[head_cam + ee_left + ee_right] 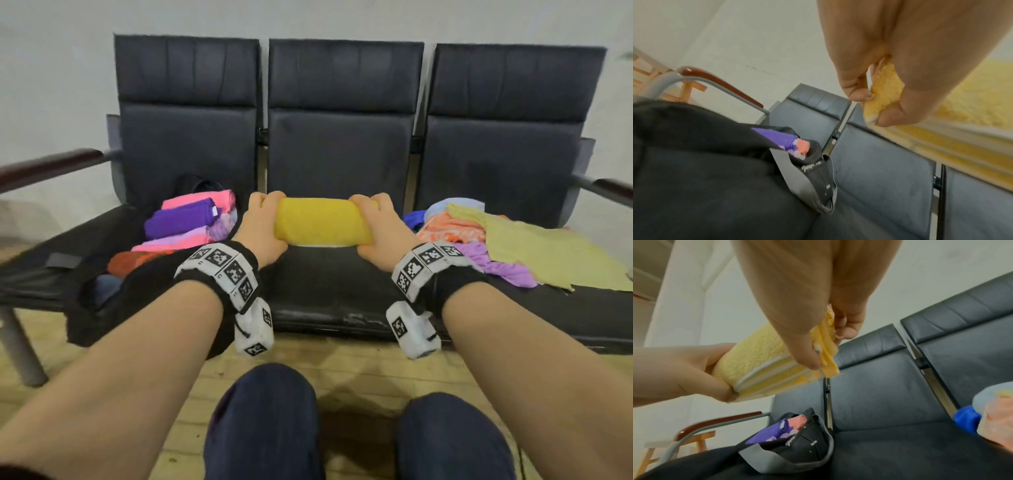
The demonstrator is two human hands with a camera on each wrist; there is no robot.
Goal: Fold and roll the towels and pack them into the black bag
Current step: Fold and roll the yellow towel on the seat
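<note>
The rolled yellow terry towel (323, 222) hangs above the middle seat, left hand (262, 229) and right hand (380, 228) clamping its ends. Left wrist: fingers (856, 91) pinch an end. Right wrist: the open black fabric bag (809, 444) waits lower left; packing seems next.

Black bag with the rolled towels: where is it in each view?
Head: black fabric bag lies open on the left seat, lower left.
Left wrist: fills the lower left.
Right wrist: bottom centre.
Shared landmark: the purple rolled towel inside it.
</note>
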